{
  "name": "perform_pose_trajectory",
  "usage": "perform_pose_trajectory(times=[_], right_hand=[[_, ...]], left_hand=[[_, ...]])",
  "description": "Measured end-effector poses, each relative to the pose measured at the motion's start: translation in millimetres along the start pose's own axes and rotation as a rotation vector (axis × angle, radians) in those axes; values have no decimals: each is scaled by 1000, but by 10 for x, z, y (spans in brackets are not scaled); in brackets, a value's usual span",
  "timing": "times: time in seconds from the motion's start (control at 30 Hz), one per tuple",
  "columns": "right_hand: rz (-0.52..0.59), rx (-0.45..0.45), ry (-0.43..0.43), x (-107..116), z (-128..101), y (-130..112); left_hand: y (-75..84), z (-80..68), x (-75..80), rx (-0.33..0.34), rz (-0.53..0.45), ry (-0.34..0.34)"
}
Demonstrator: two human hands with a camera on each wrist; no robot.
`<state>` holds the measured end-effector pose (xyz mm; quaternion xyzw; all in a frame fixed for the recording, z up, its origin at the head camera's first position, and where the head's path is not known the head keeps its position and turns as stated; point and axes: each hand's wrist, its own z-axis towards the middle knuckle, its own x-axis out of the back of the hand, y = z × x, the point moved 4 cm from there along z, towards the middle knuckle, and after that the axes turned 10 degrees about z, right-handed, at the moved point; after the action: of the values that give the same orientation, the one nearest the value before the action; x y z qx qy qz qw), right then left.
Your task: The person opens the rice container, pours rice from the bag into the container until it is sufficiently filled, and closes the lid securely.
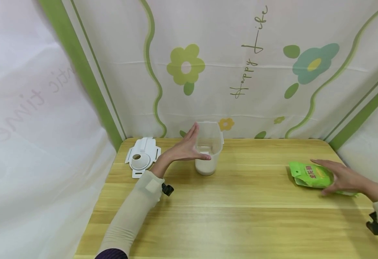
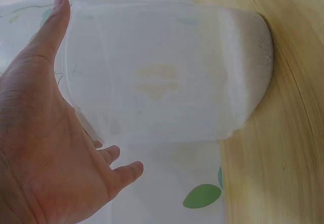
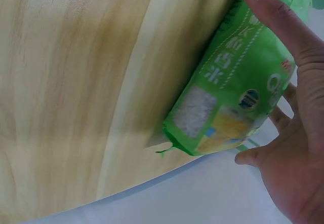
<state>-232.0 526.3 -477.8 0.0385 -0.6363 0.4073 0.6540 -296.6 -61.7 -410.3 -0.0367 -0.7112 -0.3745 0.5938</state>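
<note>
A translucent plastic container (image 1: 209,144) stands upright at the back of the table, with a white layer in its bottom. My left hand (image 1: 186,148) is at its left side, thumb and fingers spread; in the left wrist view, the hand (image 2: 50,133) is beside the container's (image 2: 152,72) rim, and contact is unclear. A green printed bag (image 1: 307,175) lies on the right side of the table. Over its right part is my right hand (image 1: 345,178). The right wrist view shows the thumb over the bag (image 3: 238,77) and the other fingers spread, not curled round it.
A white plastic lid (image 1: 145,153) with side flaps and a round, holed spout part lies at the back left of the wooden table (image 1: 221,223). White printed curtains (image 1: 215,72) hang right behind the table and along both sides.
</note>
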Motion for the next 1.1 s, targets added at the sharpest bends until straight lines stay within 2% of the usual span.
perform_pose_trajectory(times=[0.17,0.47,0.67,0.83,0.97,1.1], right_hand=[[-9,-60,6,-19,-71,85],[54,-153,-1,-44,-170,197],[-6,-200,-10,-51,-182,246],[-85,-166,0,-53,-159,296],[-103,-124,22,-59,-152,320],[-105,-130,22,-57,-137,304]], left_hand=[[-3,0,0,0,5,3],[12,3,-15,3,-14,7],[-7,16,-18,1,-8,5],[-23,12,-22,-3,-15,12],[-22,0,-19,2,-14,18],[-16,1,-15,1,-20,20]])
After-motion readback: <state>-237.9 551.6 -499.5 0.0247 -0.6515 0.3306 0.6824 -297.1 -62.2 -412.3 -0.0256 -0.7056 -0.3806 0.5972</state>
